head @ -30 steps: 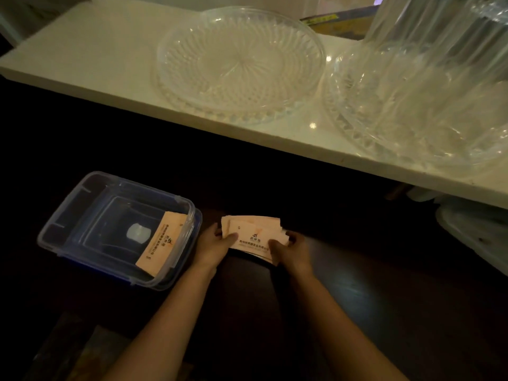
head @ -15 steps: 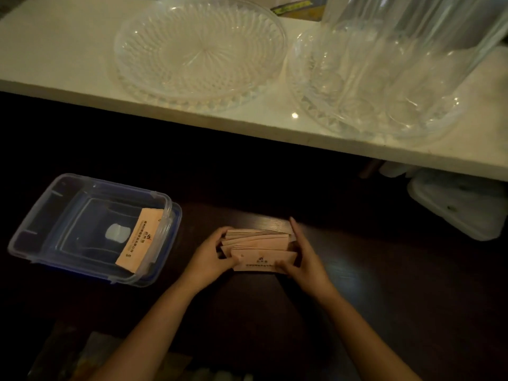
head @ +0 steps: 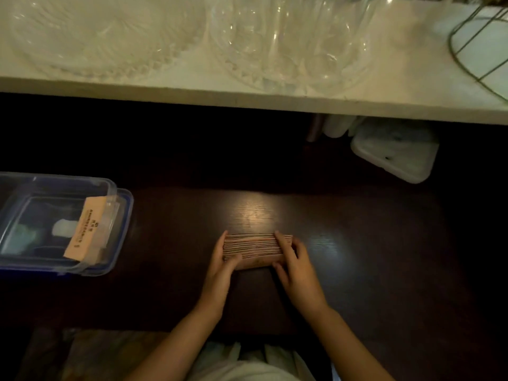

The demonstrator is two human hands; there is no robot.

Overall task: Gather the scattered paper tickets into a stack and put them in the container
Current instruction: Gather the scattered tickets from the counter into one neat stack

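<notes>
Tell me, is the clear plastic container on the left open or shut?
Open. The container has no lid on top, and one ticket leans inside against its right wall.

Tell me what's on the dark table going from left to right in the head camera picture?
clear plastic container with one ticket inside → left hand → stack of tickets → right hand → white lid, farther back.

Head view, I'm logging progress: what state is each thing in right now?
Ticket stack: gathered, on edge on the dark table, squared between both hands.
Left hand: grip on the stack's left end.
Right hand: grip on its right end.
Container: open, one ticket leaning inside.
Glass dishes: empty, on the shelf.
</notes>
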